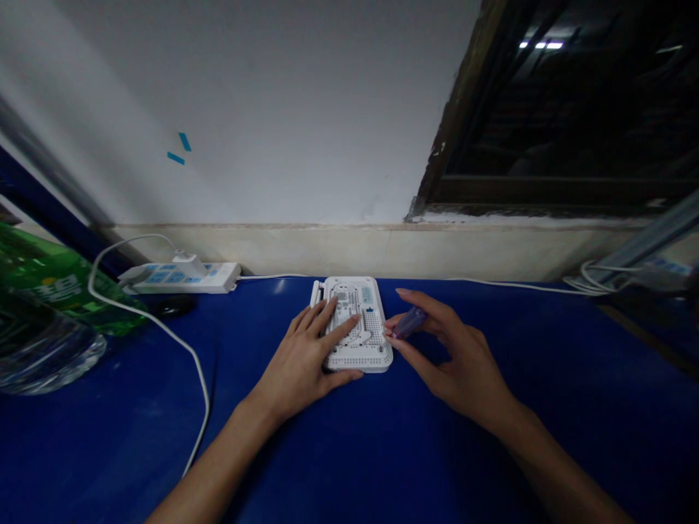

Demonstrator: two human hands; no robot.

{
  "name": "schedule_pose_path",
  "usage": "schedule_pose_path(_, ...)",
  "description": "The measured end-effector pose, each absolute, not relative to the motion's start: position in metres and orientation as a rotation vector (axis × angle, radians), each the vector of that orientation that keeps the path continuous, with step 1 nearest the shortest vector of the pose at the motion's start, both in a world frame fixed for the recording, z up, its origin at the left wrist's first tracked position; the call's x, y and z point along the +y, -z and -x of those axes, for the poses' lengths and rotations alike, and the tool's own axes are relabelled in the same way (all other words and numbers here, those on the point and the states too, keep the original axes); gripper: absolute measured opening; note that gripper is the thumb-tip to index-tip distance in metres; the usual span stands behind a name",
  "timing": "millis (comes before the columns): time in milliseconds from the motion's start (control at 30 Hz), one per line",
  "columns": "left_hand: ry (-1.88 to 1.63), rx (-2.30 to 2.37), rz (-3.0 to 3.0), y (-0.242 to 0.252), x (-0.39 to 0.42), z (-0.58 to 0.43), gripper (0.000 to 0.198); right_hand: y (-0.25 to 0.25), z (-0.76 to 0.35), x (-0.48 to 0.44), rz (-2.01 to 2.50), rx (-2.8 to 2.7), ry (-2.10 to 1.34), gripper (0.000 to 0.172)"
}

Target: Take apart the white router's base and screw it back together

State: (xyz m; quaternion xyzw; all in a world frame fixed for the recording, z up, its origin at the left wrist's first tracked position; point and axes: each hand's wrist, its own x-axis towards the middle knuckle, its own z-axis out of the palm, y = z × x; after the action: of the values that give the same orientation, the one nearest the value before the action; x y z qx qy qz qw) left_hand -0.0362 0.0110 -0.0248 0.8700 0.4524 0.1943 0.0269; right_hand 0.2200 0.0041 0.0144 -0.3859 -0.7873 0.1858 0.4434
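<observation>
Power strip lies ahead and left of the left hand; left hand rests flat, fingers spread, over a white device on the surface, presumably steadying it; purple tool is pinched in the right hand, presumably for fine control.

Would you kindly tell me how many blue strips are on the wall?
2: the upper strip and, slightly lower to its left, the lower strip, both above the power strip.
</observation>
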Motion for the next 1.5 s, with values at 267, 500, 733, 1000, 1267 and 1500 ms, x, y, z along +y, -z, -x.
schedule_pose_path(267,-1.0,1.289,-2.5,0.003,0.006,0.004,0.058,-0.025,-0.227,0.008,0.894,-1.615,-0.609,0.071)
schedule_pose_path(500,-0.86,1.078,-2.555,-0.014,0.029,-0.048,0.012,-0.03,-0.249,0.02,0.898,-1.424,-0.727,0.078)
schedule_pose_path(733,-0.443,1.046,-2.781,-0.016,0.066,-0.086,0.014,-0.012,-0.319,0.049,1.094,-1.281,-0.689,0.093)
schedule_pose_path(1000,-0.211,0.984,-2.876,-0.011,0.092,-0.126,0.021,0.021,-0.352,0.068,1.189,-1.171,-0.773,0.103)
schedule_pose_path(1267,-0.253,0.912,-2.848,0.002,0.09,-0.126,0.025,0.022,-0.353,0.069,1.181,-1.157,-0.743,0.1)
schedule_pose_path(1500,-0.366,0.824,-2.816,0.009,0.088,-0.119,0.034,0.024,-0.35,0.068,1.191,-1.218,-0.757,0.103)
